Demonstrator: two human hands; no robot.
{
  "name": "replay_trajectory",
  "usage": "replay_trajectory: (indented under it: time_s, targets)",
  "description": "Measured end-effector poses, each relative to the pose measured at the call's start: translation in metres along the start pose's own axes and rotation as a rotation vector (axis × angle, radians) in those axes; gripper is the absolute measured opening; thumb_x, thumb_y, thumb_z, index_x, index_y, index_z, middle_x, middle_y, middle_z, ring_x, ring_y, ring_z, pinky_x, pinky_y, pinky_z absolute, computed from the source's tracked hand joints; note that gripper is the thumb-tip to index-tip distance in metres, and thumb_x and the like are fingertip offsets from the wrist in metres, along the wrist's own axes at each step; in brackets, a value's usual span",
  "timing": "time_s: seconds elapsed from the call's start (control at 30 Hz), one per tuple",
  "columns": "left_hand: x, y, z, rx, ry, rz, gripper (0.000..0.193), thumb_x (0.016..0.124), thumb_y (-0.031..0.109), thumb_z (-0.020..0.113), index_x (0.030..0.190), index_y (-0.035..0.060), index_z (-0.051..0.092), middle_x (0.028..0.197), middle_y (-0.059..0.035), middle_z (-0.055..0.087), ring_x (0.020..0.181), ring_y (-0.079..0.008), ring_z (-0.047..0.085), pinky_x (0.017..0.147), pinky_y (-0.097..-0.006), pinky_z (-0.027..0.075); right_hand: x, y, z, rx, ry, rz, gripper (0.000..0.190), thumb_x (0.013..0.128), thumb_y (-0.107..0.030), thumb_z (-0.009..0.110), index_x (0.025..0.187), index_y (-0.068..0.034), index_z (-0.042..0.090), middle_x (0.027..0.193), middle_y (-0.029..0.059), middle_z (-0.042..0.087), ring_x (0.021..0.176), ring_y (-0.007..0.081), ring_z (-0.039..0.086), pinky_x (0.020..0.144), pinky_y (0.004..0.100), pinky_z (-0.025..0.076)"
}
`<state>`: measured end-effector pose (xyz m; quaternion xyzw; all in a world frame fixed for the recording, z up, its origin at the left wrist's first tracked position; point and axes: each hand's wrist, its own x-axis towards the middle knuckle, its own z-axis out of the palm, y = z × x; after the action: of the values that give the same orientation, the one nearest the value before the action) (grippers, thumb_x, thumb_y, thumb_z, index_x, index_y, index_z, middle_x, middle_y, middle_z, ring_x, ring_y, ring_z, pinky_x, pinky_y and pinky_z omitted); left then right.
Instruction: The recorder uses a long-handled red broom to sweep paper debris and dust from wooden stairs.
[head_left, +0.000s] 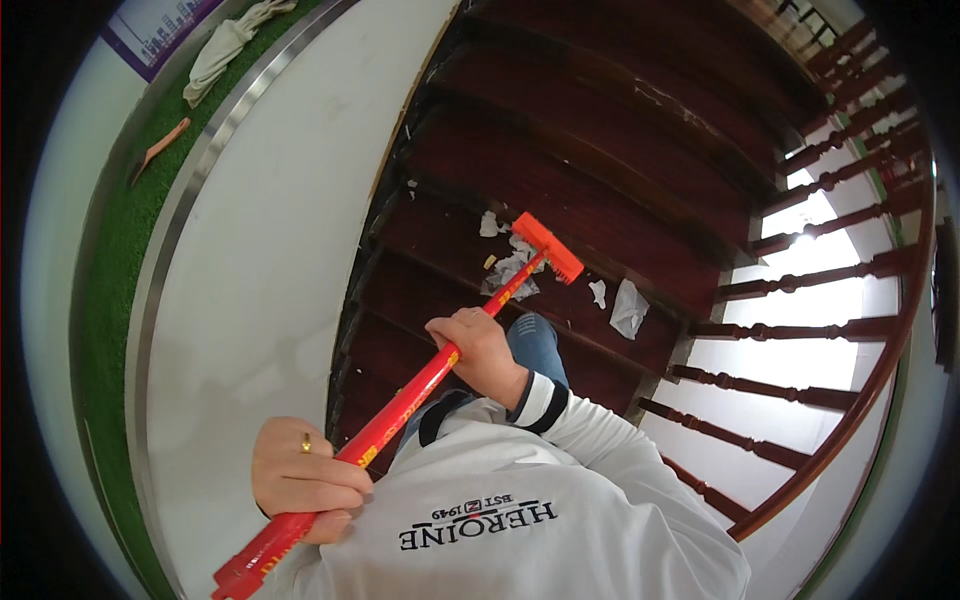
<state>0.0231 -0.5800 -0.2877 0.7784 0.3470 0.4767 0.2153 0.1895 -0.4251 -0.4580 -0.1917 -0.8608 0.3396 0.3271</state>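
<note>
My left hand (311, 476), with a gold ring, is closed around the upper part of a red broom handle (401, 411). Farther down the same handle, my right hand (484, 356) grips it in front of my body. The orange-red brush head (549, 247) is over a dark wooden stair tread, bristles toward the lower right. Crumpled paper and clear plastic scraps (511, 276) lie beside and partly under the handle near the head. A small white scrap (597, 294) and a larger translucent wrapper (628, 309) lie to the right on that tread.
Dark red wooden stairs (600, 142) curve upward ahead. Turned wooden balusters (810, 330) and a handrail (892, 375) line the right. A white side wall (255, 285) borders the left; its turf-covered ledge (112, 300) holds a twisted cloth (225, 56) and a wooden-handled tool (161, 146).
</note>
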Motion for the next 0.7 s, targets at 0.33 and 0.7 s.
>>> replay_trajectory:
  time_s: [0.33,0.7]
  targets:
    - [-0.019,-0.028,0.038,0.047,0.039,-0.247,0.014,0.064,-0.004,0.063,0.072,0.0056,0.057,0.08,-0.0054,0.066,0.053,-0.0196,0.048,0.05,-0.0288,0.038,-0.001,0.053,0.002,-0.132,0.115,0.076,0.01,0.076,-0.003,0.063,0.085,-0.007,0.061,0.079,0.0113,0.059,0.082,0.0322,0.057,0.076,0.0418,0.044]
    - [-0.049,0.004,-0.008,0.072,0.162,-0.243,0.005,0.062,0.002,0.059,0.064,0.0058,0.056,0.064,-0.009,0.063,0.042,-0.0179,0.044,0.043,-0.0277,0.031,0.003,-0.003,0.05,-0.051,0.057,0.062,0.008,0.076,-0.005,0.061,0.084,-0.008,0.061,0.074,0.0087,0.057,0.08,0.0295,0.056,0.074,0.04,0.042]
